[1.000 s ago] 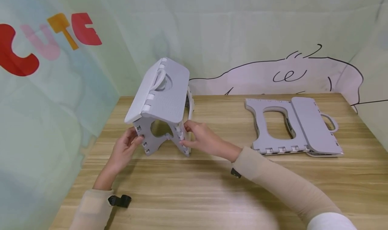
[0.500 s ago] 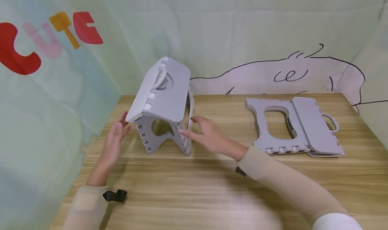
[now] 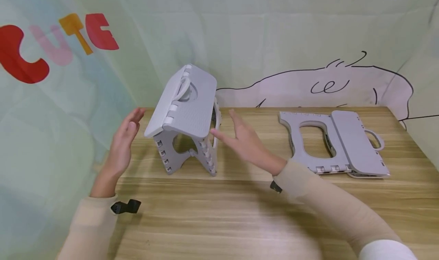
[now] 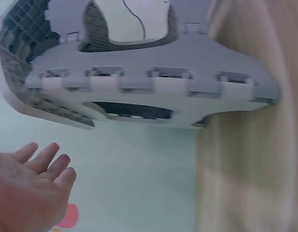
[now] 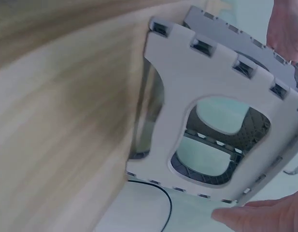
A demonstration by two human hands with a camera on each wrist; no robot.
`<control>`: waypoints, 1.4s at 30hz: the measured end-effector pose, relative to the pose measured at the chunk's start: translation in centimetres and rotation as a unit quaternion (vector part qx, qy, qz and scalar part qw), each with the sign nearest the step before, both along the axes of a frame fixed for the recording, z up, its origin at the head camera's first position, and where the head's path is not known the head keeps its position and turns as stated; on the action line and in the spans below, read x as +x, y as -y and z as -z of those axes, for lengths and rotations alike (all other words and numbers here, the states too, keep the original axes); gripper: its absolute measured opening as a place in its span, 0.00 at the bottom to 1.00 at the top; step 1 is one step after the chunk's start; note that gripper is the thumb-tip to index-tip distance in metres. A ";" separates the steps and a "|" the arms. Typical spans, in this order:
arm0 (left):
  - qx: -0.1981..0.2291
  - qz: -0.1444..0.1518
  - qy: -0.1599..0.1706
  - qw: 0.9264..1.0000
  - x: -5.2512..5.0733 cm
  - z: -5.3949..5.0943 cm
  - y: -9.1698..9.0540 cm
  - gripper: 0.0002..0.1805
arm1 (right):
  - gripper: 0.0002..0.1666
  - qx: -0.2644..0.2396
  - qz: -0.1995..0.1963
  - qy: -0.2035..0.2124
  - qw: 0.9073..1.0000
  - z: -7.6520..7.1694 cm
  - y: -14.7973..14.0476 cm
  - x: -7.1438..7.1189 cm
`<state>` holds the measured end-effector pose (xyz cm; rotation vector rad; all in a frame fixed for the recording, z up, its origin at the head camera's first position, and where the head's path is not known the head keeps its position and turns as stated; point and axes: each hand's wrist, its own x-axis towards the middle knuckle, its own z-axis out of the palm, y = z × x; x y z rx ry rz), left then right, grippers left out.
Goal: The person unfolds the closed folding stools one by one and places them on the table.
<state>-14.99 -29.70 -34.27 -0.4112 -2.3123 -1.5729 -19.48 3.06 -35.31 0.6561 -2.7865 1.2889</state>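
A grey folding stool (image 3: 193, 109) stands on its legs at the left of the table, its two-part top peaked like a roof with a loop handle at the ridge. My left hand (image 3: 121, 145) is raised to the left of it, fingers extended, with a gap between; the left wrist view shows that hand (image 4: 35, 188) holding nothing beside the stool (image 4: 153, 82). Close to the stool's right side, my right hand (image 3: 248, 145) has thumb and fingers spread. In the right wrist view its fingers (image 5: 264, 215) lie near the stool's top edge; contact cannot be told.
A second grey stool (image 3: 358, 142), folded flat with its handle to the right, lies on the right of the wooden table (image 3: 212, 214). Printed cloth (image 3: 240, 43) hangs behind the table and along its left side.
Both hands have come off the stool's legs. The left moved up and left, the right moved right with its fingers spreading. The stool still stands with its top peaked.
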 end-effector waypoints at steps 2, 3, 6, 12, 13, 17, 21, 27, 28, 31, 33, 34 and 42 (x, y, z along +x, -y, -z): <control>-0.025 0.000 -0.001 1.000 -0.1 -0.8 -0.2 0.29 | 0.67 -0.007 -0.001 -0.005 1.000 -0.6 0.0 -0.3; -0.035 0.002 0.000 0.999 -0.2 -1.2 -0.3 0.29 | 0.67 -0.010 -0.003 -0.006 1.000 -0.9 0.0 -0.5; -0.051 0.016 0.006 0.999 -0.4 -2.2 -0.6 0.28 | 0.66 -0.014 -0.014 -0.007 1.000 -2.0 0.1 -1.0; -0.103 0.042 0.029 0.993 -1.3 -4.4 -1.8 0.29 | 0.66 -0.012 -0.044 -0.018 0.999 -4.0 1.5 -1.9; -0.115 0.046 0.034 0.992 -1.5 -4.8 -2.0 0.29 | 0.66 -0.012 -0.049 -0.021 0.999 -4.2 1.8 -2.1; -0.148 0.069 0.039 0.986 -2.3 -5.7 -2.9 0.29 | 0.67 -0.009 -0.059 -0.028 0.998 -4.8 3.3 -2.9; -0.159 0.093 0.043 0.982 -3.1 -5.9 -3.3 0.30 | 0.67 -0.004 -0.056 -0.028 0.998 -5.2 4.7 -3.6; -0.183 0.113 0.072 0.974 -4.1 -6.6 -4.1 0.31 | 0.68 0.012 -0.049 -0.030 0.998 -5.7 6.2 -4.3; -0.189 0.110 0.076 0.973 -4.2 -6.7 -4.3 0.32 | 0.69 0.017 -0.047 -0.030 0.998 -5.7 6.4 -4.4; -0.200 0.102 0.092 0.970 -4.5 -6.9 -4.5 0.31 | 0.70 0.028 -0.041 -0.028 0.998 -5.8 6.8 -4.7; -0.202 0.097 0.103 0.969 -4.7 -6.8 -4.5 0.32 | 0.71 0.033 -0.038 -0.024 0.998 -5.9 7.1 -4.9; -0.201 0.097 0.107 0.969 -4.9 -6.7 -4.4 0.32 | 0.72 0.036 -0.037 -0.025 0.998 -6.0 7.2 -5.0; -0.195 0.106 0.107 0.969 -5.7 -6.0 -4.1 0.32 | 0.73 0.067 -0.042 -0.020 0.997 -6.1 8.2 -5.6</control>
